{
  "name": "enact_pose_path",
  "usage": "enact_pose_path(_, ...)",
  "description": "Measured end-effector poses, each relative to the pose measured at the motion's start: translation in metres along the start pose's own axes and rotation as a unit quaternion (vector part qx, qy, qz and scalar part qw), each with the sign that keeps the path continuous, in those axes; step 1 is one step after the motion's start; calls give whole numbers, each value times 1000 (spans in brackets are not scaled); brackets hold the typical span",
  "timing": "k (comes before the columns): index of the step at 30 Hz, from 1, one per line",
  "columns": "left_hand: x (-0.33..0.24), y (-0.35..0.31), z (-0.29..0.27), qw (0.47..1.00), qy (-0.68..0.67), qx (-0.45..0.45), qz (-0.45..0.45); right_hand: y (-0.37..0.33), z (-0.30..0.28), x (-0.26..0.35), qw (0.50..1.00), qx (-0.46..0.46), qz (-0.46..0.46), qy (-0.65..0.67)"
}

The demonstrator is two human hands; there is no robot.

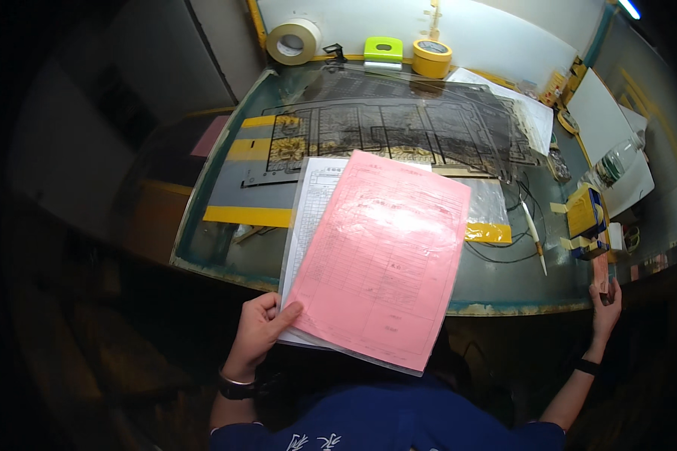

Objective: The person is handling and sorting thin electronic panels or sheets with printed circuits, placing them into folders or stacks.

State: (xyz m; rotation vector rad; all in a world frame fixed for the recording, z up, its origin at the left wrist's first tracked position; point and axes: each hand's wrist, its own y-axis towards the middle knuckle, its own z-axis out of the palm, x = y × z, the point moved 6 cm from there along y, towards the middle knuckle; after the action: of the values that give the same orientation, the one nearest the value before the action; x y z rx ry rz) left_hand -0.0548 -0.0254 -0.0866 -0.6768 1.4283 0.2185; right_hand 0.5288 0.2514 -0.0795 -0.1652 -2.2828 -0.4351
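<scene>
The white sheets (308, 218) are largely covered by the pink form (380, 255), and the left hand's (259, 331) fingers are tucked out of sight beneath the stack. The glass table's (226, 195) near middle is masked by the same papers. What is pinched by the right hand (603, 308) (a small reddish block, perhaps) is too small to be told. Both forearms are cut off at the lower edge.
</scene>
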Motion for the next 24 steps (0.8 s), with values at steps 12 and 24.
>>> enact_pose_path(12, -4, -12, 18, 990, -73, 87, 78, -162, 78, 178, 851, 500, -3, 163)
enact_pose_path(24, 5, -32, 30, 951, -49, 293, 83, -208, 154, 253, 817, 452, -353, -67)
